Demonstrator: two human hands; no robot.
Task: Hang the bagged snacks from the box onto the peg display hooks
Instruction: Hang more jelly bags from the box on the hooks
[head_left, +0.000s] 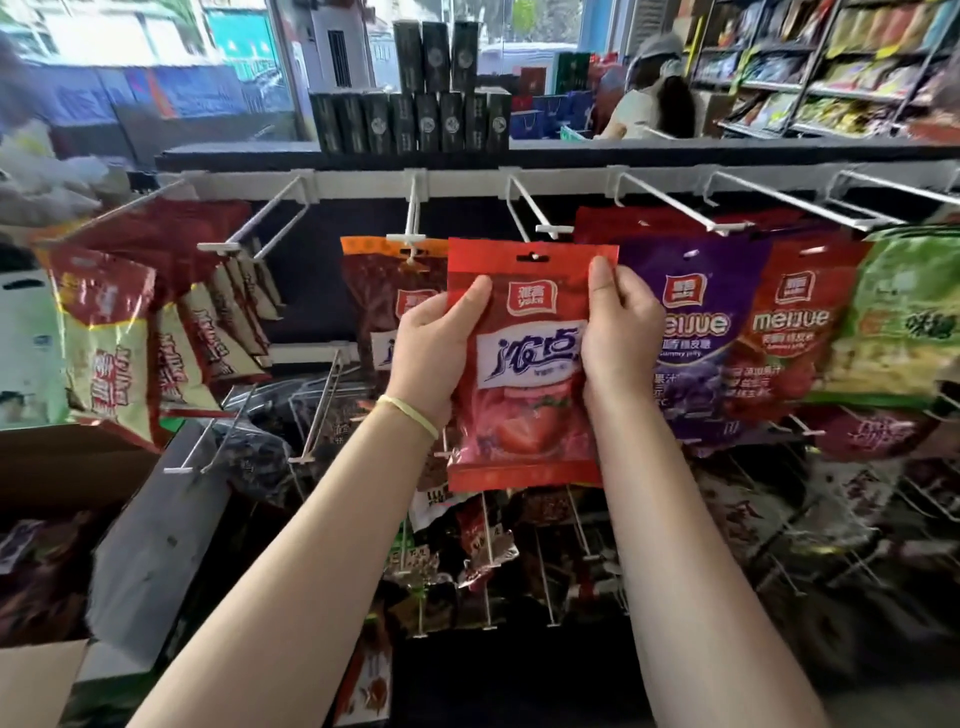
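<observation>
I hold a red strawberry snack bag (530, 410) upright in front of the peg display. My left hand (434, 348) grips its left edge and my right hand (621, 332) grips its right edge, thumbs on the front. The bag's hang hole (531, 256) sits just below the tip of an empty white peg hook (524, 208). One hook to the left (413, 218) carries a similar bag (374, 291), partly hidden behind the held one. A cardboard box (41, 670) shows at the lower left corner.
Purple (701, 338), red (789, 332) and green (904, 322) bags hang to the right; red-and-cream bags (109, 343) hang at left. More hooks and dark bags fill the lower rows. Black boxes (415, 119) stand on the shelf top. A person (654, 98) sits behind.
</observation>
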